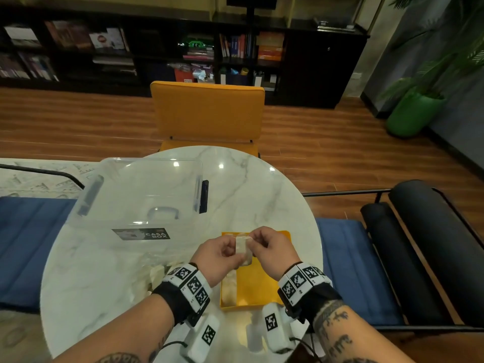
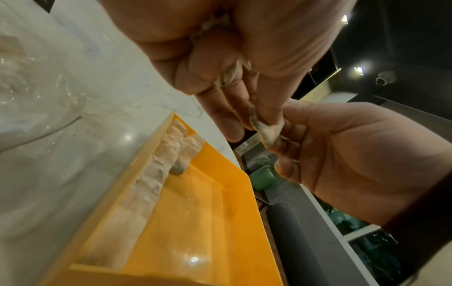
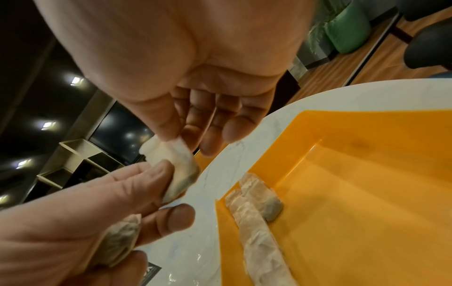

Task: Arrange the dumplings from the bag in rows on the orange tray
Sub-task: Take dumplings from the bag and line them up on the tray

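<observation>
Low in the centre of the head view, above the round marble tabletop (image 1: 262, 195), both hands meet over the orange tray (image 1: 262, 289): the left hand (image 1: 217, 255) and right hand (image 1: 272, 251) together pinch one pale dumpling (image 1: 243, 248), and the left also clutches a second dumpling (image 3: 119, 243) in its lower fingers. A clear storage box (image 1: 141, 195) sits upper left. A row of dumplings (image 2: 146, 189) lines the tray's left wall, one more (image 2: 188, 154) just beside it. The bag (image 1: 146, 260) lies crumpled left of the tray.
</observation>
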{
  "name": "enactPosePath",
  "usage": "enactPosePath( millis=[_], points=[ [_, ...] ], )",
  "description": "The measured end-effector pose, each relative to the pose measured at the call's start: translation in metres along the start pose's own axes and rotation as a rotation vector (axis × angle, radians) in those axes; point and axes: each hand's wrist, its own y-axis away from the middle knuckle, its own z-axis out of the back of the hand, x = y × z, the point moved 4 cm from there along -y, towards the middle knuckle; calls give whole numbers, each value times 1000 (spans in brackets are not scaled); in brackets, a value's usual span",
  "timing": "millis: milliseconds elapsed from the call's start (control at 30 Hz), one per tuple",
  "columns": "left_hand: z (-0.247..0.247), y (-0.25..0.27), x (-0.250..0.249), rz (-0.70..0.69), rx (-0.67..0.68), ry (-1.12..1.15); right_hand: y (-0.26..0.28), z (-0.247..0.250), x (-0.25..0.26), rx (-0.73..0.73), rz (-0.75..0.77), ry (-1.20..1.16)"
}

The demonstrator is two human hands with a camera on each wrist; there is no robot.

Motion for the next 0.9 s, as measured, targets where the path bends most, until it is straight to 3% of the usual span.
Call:
enactPosePath(
  millis=[300, 467, 567, 700, 900],
  points=[
    [2, -2, 22, 44, -43, -93, -7, -11, -20, 60, -21, 137],
    [15, -4, 50, 143, -190, -339, -13, -11, -43, 134, -142, 362],
    [13, -5, 66, 228, -158, -389, -24, -16, -54, 182, -197, 508],
    [7, -4, 75, 260, -108, -415, -42, -25, -62, 200, -281, 518],
    [10, -7, 77, 261, -81, -414, -66, -31, -58, 92, -348, 468]
  ],
)
